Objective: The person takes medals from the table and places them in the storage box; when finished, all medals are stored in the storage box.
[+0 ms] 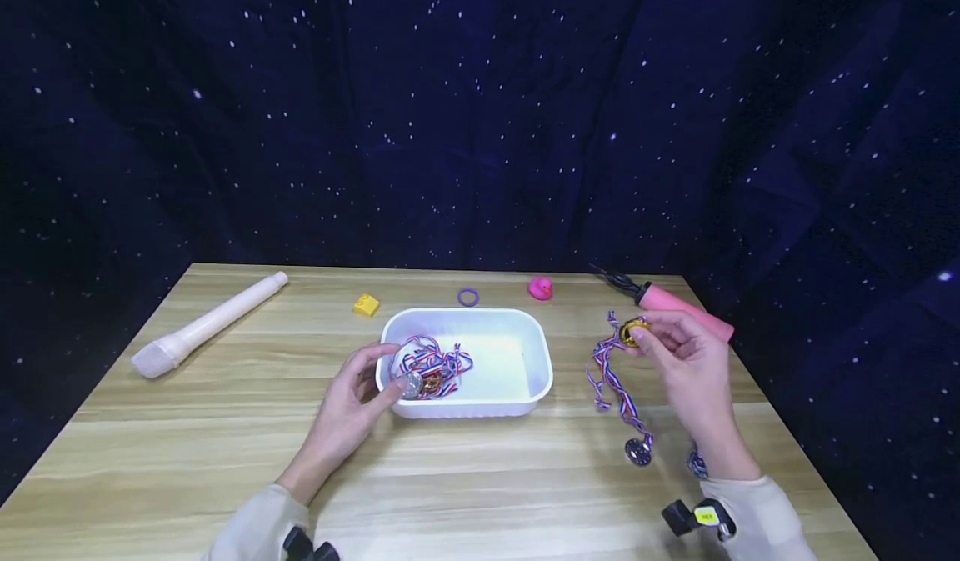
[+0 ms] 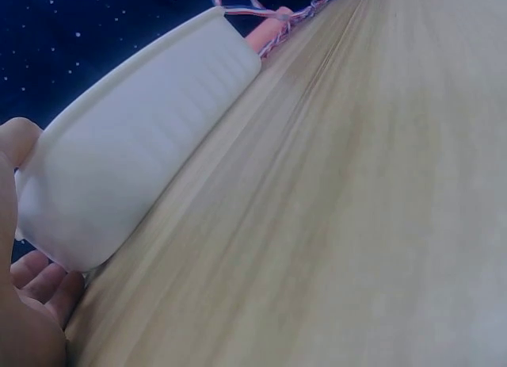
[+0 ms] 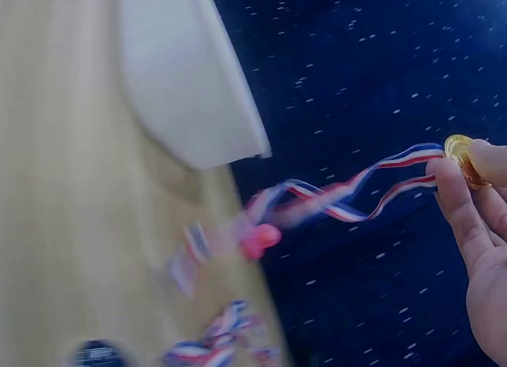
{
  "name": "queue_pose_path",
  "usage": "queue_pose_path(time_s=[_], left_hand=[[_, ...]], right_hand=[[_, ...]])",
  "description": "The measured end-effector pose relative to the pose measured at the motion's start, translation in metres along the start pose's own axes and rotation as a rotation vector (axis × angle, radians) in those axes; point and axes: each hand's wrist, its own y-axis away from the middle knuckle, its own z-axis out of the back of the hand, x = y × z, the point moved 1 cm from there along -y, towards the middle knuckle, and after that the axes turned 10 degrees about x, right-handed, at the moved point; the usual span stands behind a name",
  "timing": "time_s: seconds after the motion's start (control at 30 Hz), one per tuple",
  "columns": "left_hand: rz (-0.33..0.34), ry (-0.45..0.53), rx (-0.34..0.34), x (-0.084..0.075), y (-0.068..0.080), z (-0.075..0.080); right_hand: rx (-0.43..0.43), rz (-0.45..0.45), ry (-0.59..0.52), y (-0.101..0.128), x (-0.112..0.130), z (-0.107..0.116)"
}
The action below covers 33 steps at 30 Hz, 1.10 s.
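1. Black wrist mount (image 1: 678, 518) below right hand (image 1: 686, 357); yellow label (image 1: 707, 516) unreadable.
2. Right hand pinches round gold medal (image 3: 457, 151); only right-wrist view shows its striped ribbon (image 3: 412, 154) clearly.
3. Left hand (image 1: 360, 394) grips white plastic tub (image 1: 465, 409); only left-wrist view shows fingers (image 2: 47, 284) at its base.

The left forearm, in a pale sleeve (image 1: 258, 528), slants forward and rightward from the near edge of the counter (image 1: 465, 486). The left hand (image 1: 352, 398), left of the counter's middle, grips, thumb spread from its bent fingers. The right forearm tilts leftward near the counter's right edge; the right hand (image 1: 686, 361) pinches between thumb and forefinger.
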Motion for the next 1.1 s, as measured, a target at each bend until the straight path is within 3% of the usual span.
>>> queue_pose_path(time_s=[0.2,0.57,0.67,0.8,1.1], left_hand=[[0.002,-0.002,0.001,0.0,-0.001,0.001],[0.002,-0.01,0.002,0.0,-0.001,0.001],[0.007,-0.007,0.0,0.0,0.0,0.002],[0.008,-0.001,-0.001,0.0,0.001,0.003],[0.001,0.001,0.005,-0.001,0.0,0.002]], right_hand=[[-0.033,0.081,0.012,-0.025,0.027,0.002],[0.036,0.142,0.092,-0.052,0.05,-0.011],[0.049,0.179,0.103,-0.062,0.057,-0.018],[0.103,0.227,0.014,-0.076,0.061,-0.033],[0.155,0.182,0.029,-0.09,0.054,-0.069]])
